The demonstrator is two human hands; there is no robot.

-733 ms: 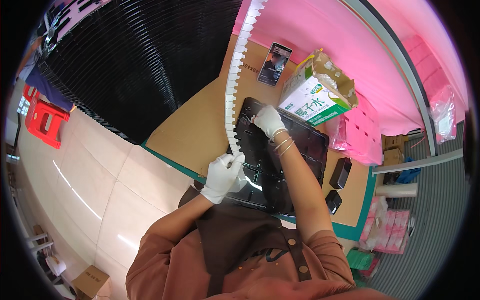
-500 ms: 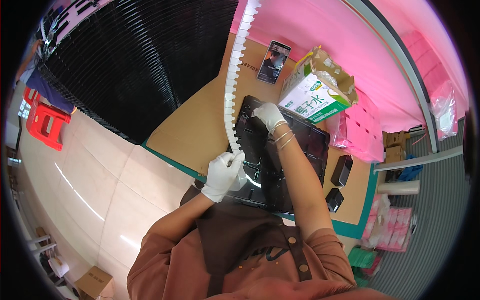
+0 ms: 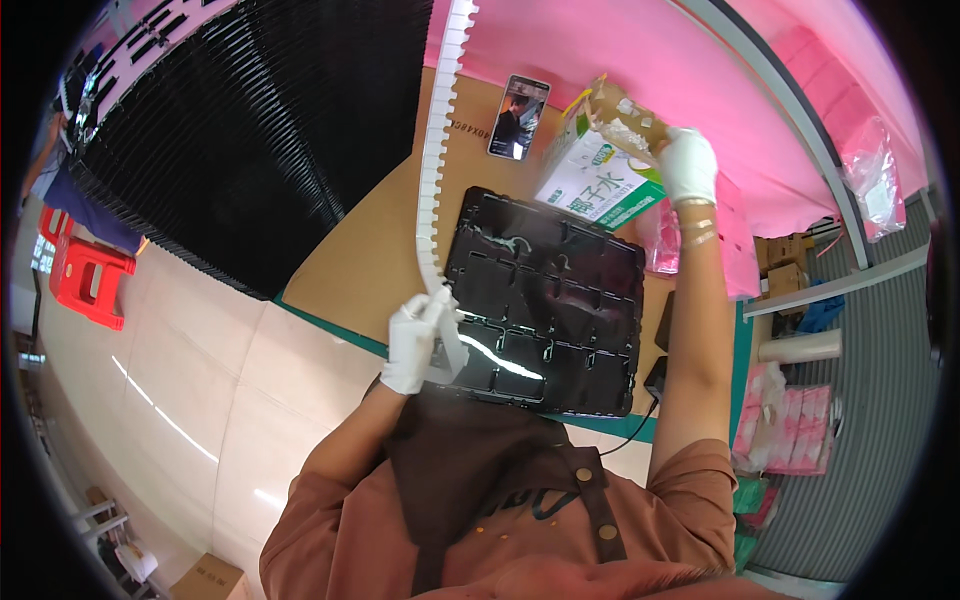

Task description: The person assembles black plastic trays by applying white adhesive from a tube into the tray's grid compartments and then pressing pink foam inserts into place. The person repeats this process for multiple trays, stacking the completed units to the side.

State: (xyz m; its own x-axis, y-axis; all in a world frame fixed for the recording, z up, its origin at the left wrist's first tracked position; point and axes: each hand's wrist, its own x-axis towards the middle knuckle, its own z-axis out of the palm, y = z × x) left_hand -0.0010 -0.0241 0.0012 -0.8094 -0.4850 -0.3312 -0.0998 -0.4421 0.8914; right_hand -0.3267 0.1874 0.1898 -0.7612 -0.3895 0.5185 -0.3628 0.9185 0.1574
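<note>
Though both gloved, left hand [image 3: 410, 345] with one pinched strip [image 3: 433, 150], right hand [image 3: 690, 166] at one carton [image 3: 588, 178], grip unclear.

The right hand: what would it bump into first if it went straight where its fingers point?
Probably the open carton. The gloved right hand bends toward the carton's top rim and may already touch it; depth is hard to judge here.
</note>
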